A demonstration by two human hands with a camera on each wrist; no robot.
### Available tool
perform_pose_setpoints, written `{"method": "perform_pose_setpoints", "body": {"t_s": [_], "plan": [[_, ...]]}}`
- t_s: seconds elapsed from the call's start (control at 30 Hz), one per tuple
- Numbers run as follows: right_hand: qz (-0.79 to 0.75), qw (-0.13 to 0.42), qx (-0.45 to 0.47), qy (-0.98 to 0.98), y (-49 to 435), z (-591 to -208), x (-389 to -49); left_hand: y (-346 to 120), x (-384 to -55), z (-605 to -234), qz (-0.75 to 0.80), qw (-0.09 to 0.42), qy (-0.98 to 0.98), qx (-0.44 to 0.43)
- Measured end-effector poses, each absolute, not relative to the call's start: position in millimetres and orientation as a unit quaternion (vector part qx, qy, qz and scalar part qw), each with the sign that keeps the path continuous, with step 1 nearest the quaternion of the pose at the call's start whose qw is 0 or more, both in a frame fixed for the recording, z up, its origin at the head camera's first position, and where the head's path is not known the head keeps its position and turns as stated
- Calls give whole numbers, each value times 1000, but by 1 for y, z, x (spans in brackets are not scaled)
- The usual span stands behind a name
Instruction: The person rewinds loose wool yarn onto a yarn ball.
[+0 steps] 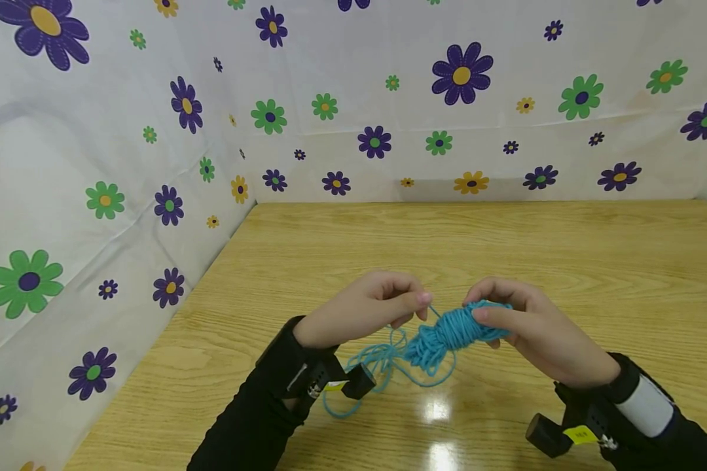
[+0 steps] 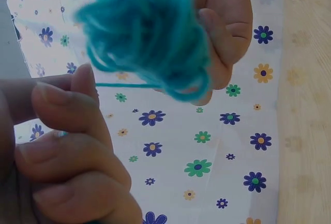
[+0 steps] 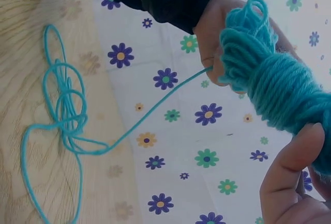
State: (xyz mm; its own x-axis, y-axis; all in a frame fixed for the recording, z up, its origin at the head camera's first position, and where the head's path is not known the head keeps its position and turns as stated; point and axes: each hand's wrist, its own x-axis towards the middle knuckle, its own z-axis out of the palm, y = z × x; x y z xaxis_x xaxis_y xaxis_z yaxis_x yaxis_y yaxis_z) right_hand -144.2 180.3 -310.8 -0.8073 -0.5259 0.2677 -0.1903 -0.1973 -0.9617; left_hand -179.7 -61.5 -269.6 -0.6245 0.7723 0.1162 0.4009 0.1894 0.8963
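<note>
Sleeves, one pair: black (image 1: 241,415), angled inward from near left and near right. Left hand (image 1: 380,307): raised, thumb and forefinger pinching a taut strand (image 2: 129,85), remaining fingers curled. Right hand (image 1: 533,330): gripping the right end of the yarn bundle, thumb on its near side. Yarn bundle (image 1: 456,329): bright blue, held between the hands above the bench (image 1: 306,252); middle tightly cross-wound, loops bunched at left end. Loose yarn (image 3: 76,124): tangled on the bench, left of the bundle. Far: flower-printed cloth (image 1: 342,72), white.

left hand (image 1: 368,309): pinching | right hand (image 1: 533,330): curled, gripping | forearms (image 1: 244,405): both angled inward, hands apart
</note>
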Motion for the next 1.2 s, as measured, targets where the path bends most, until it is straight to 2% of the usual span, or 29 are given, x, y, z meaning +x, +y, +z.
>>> {"method": "perform_pose_setpoints", "body": {"t_s": [0.53,0.83,1.0,1.2], "plan": [[-685,67,-173,705,175,-307,-143,-63,-173,-265,501,165,739,420],[-756,37,-180,628,176,-312,-148,-62,-173,-265,489,155,743,431],[-792,41,-181,581,178,-313,-148,-61,-172,-266,487,153,743,432],[-842,71,-207,493,180,-313,-147,-59,-172,-268,475,163,754,424]]}}
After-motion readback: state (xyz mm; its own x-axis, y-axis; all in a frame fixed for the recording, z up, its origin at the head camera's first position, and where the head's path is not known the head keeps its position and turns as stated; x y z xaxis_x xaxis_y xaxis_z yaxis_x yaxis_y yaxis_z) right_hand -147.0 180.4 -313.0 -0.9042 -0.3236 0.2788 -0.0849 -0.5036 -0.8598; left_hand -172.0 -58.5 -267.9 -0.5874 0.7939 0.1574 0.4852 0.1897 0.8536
